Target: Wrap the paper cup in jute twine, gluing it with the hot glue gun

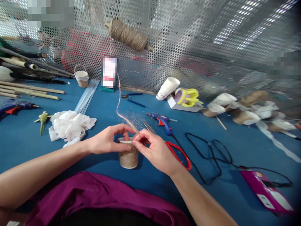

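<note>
A small paper cup wrapped in jute twine (128,157) stands on the blue table (28,138) right in front of me. My left hand (107,139) grips its rim from the left, fingers curled over the top. My right hand (154,150) pinches the twine strand (118,103) at the cup's rim. That strand runs up to a twine spool (128,34) hung on the perforated metal screen. Red-handled scissors (178,153) lie under my right hand, blades pointing up and left.
A blue glue gun (163,121) with a black cord (211,157) lies right of the cup. Beside these are a magenta box (266,191), crumpled white lace (69,125), pliers (131,98), bamboo sticks (30,89), a small basket (81,77), a tipped paper cup (168,88) and a pile of finished pieces (246,110).
</note>
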The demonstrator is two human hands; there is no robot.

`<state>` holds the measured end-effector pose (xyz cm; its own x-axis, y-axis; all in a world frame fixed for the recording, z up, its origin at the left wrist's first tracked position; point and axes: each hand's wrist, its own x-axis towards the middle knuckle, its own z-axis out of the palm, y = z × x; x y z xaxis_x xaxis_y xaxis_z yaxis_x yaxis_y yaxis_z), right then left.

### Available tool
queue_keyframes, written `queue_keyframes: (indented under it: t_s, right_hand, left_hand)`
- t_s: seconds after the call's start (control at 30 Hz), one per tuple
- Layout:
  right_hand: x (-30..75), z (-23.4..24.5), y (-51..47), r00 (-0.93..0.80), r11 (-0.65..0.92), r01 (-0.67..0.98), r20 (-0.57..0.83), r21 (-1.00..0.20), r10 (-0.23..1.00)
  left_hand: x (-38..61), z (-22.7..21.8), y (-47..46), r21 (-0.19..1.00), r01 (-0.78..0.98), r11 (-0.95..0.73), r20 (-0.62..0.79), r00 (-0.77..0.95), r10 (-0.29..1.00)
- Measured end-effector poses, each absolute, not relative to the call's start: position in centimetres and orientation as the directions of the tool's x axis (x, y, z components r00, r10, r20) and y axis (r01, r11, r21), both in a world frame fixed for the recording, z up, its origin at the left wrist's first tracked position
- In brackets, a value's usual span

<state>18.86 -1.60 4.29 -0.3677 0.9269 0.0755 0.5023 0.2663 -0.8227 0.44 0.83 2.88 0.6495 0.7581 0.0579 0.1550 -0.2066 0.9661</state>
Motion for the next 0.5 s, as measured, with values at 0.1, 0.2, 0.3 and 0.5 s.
queue_keyframes:
  t_s: [0.1,0.2,0.3,0.5]
  right_hand:
    - [18.87,4.15,-1.50,-0.364,0.243,0.490,0.057,-0.837,0.930]
    - [18.83,4.08,-1.55,-0.374,0.244,0.491,0.050,-0.836,0.926]
    - [18.79,4.07,-1.62,-0.377,0.264,0.506,0.065,-0.821,0.924]
    - [18.78,4.20,-1.65,-0.389,0.276,0.539,0.056,-0.796,0.920]
  left_hand:
    - [0.66,2.71,0.76,0.973,0.134,-0.187,0.062,0.629,0.775]
    - [0.93,2.68,0.67,0.983,0.130,-0.133,0.026,0.611,0.791]
    - [1.04,2.91,0.61,0.978,0.169,-0.124,0.002,0.584,0.812]
    - [0.84,3.57,0.80,0.933,0.323,-0.156,-0.083,0.618,0.781]
